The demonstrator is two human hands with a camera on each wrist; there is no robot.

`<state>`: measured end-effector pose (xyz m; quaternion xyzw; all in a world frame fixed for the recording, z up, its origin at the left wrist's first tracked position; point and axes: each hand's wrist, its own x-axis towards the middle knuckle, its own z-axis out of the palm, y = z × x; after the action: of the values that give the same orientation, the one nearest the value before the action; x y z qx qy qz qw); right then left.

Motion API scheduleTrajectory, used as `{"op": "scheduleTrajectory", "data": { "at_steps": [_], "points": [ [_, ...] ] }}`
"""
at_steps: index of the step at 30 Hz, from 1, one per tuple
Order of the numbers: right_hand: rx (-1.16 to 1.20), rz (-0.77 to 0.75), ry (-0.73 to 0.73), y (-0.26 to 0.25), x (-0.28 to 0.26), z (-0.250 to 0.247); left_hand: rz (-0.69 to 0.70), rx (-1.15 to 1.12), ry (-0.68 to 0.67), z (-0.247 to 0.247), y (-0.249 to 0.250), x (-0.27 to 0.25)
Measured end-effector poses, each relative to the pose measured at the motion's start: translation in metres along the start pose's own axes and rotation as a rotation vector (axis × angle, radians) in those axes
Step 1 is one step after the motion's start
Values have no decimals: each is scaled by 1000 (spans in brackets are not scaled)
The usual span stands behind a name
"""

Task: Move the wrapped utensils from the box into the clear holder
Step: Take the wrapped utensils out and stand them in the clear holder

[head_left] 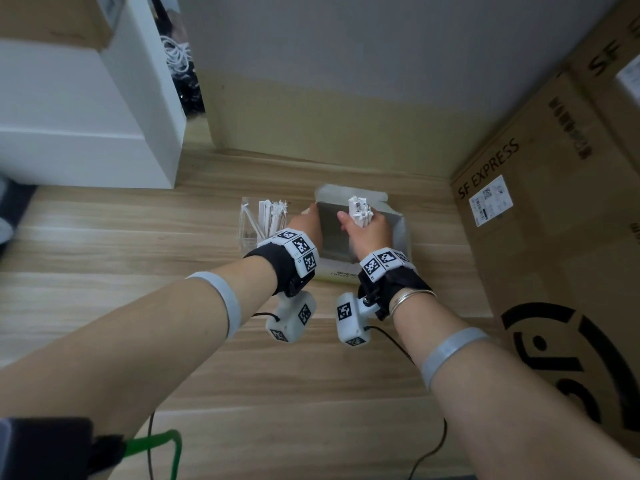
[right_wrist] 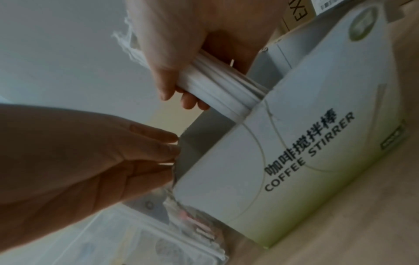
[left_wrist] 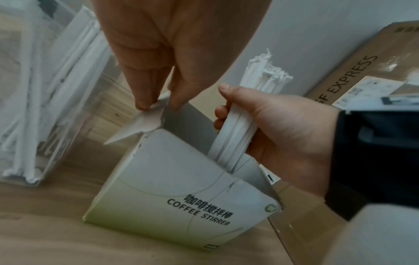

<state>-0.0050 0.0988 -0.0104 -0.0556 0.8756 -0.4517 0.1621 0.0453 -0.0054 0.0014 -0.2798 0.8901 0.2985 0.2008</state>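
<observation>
Right hand (left_wrist: 283,136) gripping stirrers (left_wrist: 231,141), half inside box (left_wrist: 172,193)

White paper-wrapped stirrers (left_wrist: 233,136) bundled upright in open "COFFEE STIRRER" box (left_wrist: 176,193); more lean in clear holder (head_left: 247,225)

The box (left_wrist: 172,188) bears black print on its front face: the Chinese characters 咖啡搅拌棒 and beneath them "COFFEE STIRRER". The carton (head_left: 540,216) standing to the right carries "SF EXPRESS" in dark letters along its top edge, above a white shipping label (head_left: 490,200) whose print is too small to read.
</observation>
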Motion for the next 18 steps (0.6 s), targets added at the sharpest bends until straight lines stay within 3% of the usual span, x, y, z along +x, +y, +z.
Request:
{"op": "scheduleTrajectory", "data": {
  "at_steps": [4,11,18],
  "points": [
    [71,-24,41,-13,-2,7,67,-19,78,-10,-1,0],
    [39,-133,124,-46,0,25,177,-193,330,-23,-23,-1],
    [88,-208,114,-84,-5,46,94,-178,468,-37,-53,-1]
  ]
}}
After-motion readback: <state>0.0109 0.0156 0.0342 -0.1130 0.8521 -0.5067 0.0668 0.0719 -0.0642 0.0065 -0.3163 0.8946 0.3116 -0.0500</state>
